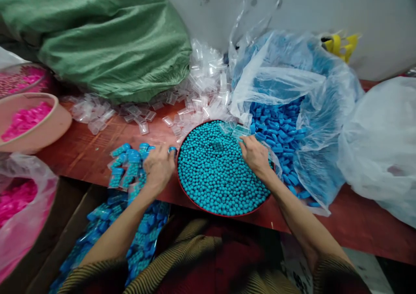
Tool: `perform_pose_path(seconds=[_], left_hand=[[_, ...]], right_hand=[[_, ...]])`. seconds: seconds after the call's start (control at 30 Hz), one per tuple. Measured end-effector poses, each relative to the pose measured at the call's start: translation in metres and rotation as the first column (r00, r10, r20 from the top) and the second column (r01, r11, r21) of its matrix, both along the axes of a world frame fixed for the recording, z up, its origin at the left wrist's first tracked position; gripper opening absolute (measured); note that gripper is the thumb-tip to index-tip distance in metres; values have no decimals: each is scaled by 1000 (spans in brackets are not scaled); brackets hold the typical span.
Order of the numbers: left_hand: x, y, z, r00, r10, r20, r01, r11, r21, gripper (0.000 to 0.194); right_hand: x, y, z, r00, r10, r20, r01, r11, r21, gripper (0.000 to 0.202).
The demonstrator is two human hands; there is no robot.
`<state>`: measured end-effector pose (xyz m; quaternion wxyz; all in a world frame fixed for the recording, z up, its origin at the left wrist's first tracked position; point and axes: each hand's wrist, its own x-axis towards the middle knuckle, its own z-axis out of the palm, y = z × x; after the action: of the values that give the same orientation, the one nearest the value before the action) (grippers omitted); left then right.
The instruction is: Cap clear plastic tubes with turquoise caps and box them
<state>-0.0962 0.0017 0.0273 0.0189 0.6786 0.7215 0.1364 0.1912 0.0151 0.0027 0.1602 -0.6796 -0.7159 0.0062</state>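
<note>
A round red-rimmed basin full of small turquoise beads (224, 177) stands on the table in front of me. My left hand (159, 166) is closed at its left rim, with a small blue cap (172, 150) at the fingertips. Beside and partly under that hand lie several small clear boxes filled with turquoise beads and topped with blue caps (125, 164). Over the basin's right side, the fingers of my right hand (255, 155) are closed at a small clear plastic box (241, 130). Another clear box (217, 146) rests on the beads.
Empty clear boxes (204, 90) are heaped behind the basin. An open plastic bag of blue caps (276, 129) lies at right, beside a white bag (383, 151). A green sack (113, 42) stands back left. Pink pieces fill a tub (58, 120); filled boxes (146, 237) lie below the table edge.
</note>
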Motion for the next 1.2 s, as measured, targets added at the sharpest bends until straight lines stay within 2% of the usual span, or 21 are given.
perform_pose_path(seconds=[0.1,0.17,0.23,0.33,0.43,0.5,0.57,0.63,0.7,0.77,0.87,1.0,1.2], left_hand=[[46,14,-7,966,-156,207,183,975,-122,36],[73,26,-16,942,-175,287,232,956,-179,41],[93,38,-28,921,-193,339,273,940,-207,43],[110,50,-46,885,-208,416,306,934,-184,41],[119,55,-56,850,-193,490,298,943,-145,37],[125,56,-58,831,-189,523,298,945,-132,34],[129,56,-57,812,-195,550,323,935,-146,34],[132,57,-55,793,-191,578,352,918,-181,37],[135,59,-53,786,-168,595,361,906,-221,41],[137,60,-53,787,-152,598,364,897,-250,40],[140,59,-54,788,-160,595,387,880,-275,31],[143,52,-51,786,-216,580,421,874,-244,23],[134,45,-47,793,-333,510,487,850,-201,23]], right_hand=[[0,27,8,991,-55,125,61,997,-43,33],[-5,35,8,987,-43,153,53,997,-61,34],[-12,31,3,989,-32,147,43,997,-67,34],[-18,10,-8,993,36,116,-26,996,-84,32],[-13,-14,-16,984,175,21,-173,981,-91,30],[1,-19,-13,983,177,-56,-179,983,-40,28],[22,-14,-4,995,70,-73,-68,997,29,29],[42,0,5,996,-83,-5,84,995,47,32],[57,16,11,981,-160,113,165,986,-36,34],[61,25,13,969,-141,201,169,977,-127,28],[54,23,13,959,-109,260,144,982,-120,20],[34,-1,15,952,-105,288,121,992,-38,23],[8,-29,5,967,70,244,-4,966,-260,35]])
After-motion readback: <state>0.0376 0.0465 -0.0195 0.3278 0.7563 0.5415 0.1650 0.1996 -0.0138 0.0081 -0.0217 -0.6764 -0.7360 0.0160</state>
